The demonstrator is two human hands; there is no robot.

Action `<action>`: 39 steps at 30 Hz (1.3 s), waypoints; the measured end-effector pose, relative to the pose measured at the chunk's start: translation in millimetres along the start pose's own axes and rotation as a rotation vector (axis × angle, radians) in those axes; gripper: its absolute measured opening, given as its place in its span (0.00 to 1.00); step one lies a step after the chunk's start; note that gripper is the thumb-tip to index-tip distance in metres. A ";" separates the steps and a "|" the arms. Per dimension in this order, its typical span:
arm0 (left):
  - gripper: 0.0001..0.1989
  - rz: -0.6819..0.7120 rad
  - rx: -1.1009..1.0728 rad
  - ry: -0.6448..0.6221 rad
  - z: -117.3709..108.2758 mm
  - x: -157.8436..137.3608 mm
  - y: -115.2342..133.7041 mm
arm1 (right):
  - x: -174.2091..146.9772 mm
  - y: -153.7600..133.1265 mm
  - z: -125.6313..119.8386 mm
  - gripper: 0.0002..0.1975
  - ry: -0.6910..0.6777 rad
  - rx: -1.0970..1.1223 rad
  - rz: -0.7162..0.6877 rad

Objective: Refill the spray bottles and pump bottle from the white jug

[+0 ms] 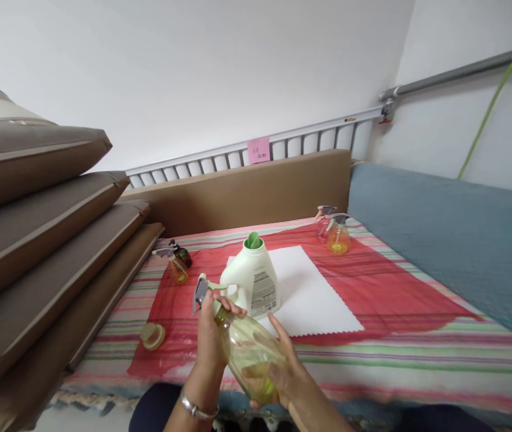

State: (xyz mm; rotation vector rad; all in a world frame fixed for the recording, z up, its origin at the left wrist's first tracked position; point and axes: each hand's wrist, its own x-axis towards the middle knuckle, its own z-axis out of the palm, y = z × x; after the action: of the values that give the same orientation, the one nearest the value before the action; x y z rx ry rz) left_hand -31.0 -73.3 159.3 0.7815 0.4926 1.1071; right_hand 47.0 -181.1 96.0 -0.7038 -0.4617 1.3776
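Observation:
A see-through yellow spray bottle point(243, 343) with a grey-and-pale-green trigger head is held tilted over the table's front edge, its head up to the left. My left hand point(211, 330), with a silver bangle at the wrist, is closed round the bottle's neck just under the trigger head. Lower down, my right hand point(289, 372) grips the bottle's body near its base, one finger stretched along the side. Right behind the bottle stands a pale green detergent jug point(240, 273), uncapped, with a green spout showing. A pale cap point(152, 336) lies to the left.
A white sheet point(316, 297) lies under the jug on red cloth point(382, 282). At back right stand an orange-yellow spray bottle point(338, 240) and a pink one point(322, 228); at left, an amber spray bottle point(177, 270) and a dark bottle point(183, 257). Stacked cushions point(49, 240) border the left side.

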 end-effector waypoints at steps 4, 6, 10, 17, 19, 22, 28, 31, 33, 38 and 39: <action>0.18 -0.079 0.016 -0.065 -0.7 -2.0 4.6 | 0.3 3.4 0.8 0.52 -0.047 0.028 0.035; 0.19 -0.158 -0.018 -0.124 -0.7 -4.9 7.4 | -4.0 -6.0 5.0 0.40 -0.070 0.092 0.103; 0.18 -0.196 -0.045 -0.206 0.6 -11.7 7.1 | -10.2 -21.4 12.5 0.30 -0.061 0.226 0.294; 0.16 0.052 0.094 -0.023 2.5 -16.2 -7.8 | -10.4 -12.2 21.2 0.34 0.088 0.277 0.140; 0.16 0.086 0.103 0.004 2.4 -15.6 -6.4 | -14.3 -9.6 22.2 0.37 0.046 0.244 0.028; 0.16 0.075 0.162 -0.072 4.0 -15.4 2.3 | -17.8 -4.2 14.7 0.44 -0.054 0.112 0.004; 0.19 -0.081 0.114 -0.300 4.4 -13.9 16.5 | -13.5 -1.3 2.5 0.48 -0.271 0.221 0.457; 0.18 0.004 0.130 -0.189 2.4 -12.0 15.4 | -14.5 -4.7 9.3 0.42 -0.194 0.167 0.240; 0.18 0.055 0.157 -0.124 2.8 -11.0 14.8 | -16.0 -4.6 12.1 0.49 -0.097 0.091 0.071; 0.19 0.009 0.204 -0.196 6.4 -10.3 17.2 | -14.6 -2.5 8.2 0.40 -0.194 0.206 0.356; 0.19 -0.002 0.195 -0.206 6.3 -10.2 17.6 | -13.5 -2.9 7.7 0.41 -0.225 0.230 0.423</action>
State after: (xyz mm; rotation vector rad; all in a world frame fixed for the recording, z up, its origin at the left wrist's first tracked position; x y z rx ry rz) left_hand -41.1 -80.5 176.6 1.0533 0.4303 0.9730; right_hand 41.9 -193.1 105.0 -0.4727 -0.3318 1.8870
